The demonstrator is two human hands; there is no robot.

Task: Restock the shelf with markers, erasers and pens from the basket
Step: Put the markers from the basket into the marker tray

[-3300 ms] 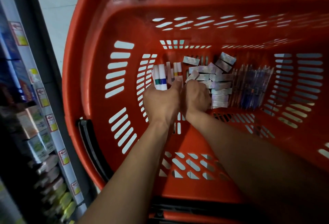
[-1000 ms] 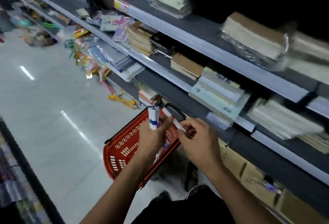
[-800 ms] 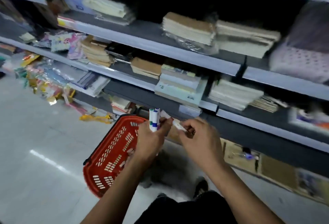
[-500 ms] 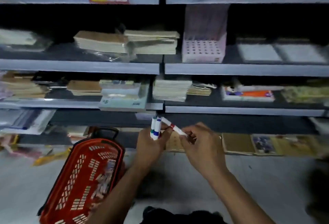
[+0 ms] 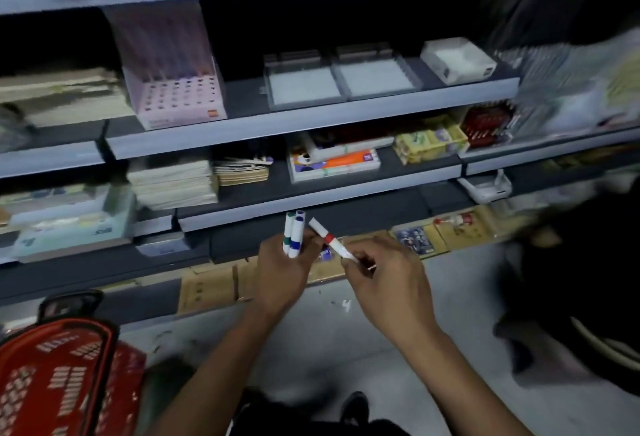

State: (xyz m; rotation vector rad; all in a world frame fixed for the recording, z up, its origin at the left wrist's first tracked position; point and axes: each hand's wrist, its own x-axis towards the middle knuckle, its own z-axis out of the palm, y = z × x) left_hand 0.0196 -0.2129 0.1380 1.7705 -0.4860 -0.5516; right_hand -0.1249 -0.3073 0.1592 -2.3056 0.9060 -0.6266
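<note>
Markers in hand, trays up and to your right

Your left hand (image 5: 282, 272) grips two markers (image 5: 293, 234) upright, green and blue banded; your right hand (image 5: 388, 283) pinches the red-banded marker (image 5: 329, 238), its long axis slanting up-left. The clear trays (image 5: 341, 80) sit on the shelf (image 5: 311, 120) above, nearer your right hand. The basket (image 5: 59, 376) stays low at your left.

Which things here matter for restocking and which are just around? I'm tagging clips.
Job: left hand holding two markers; right hand pinching the red-banded marker; red basket; shelf.
Around: notebook stack, pink box.
</note>
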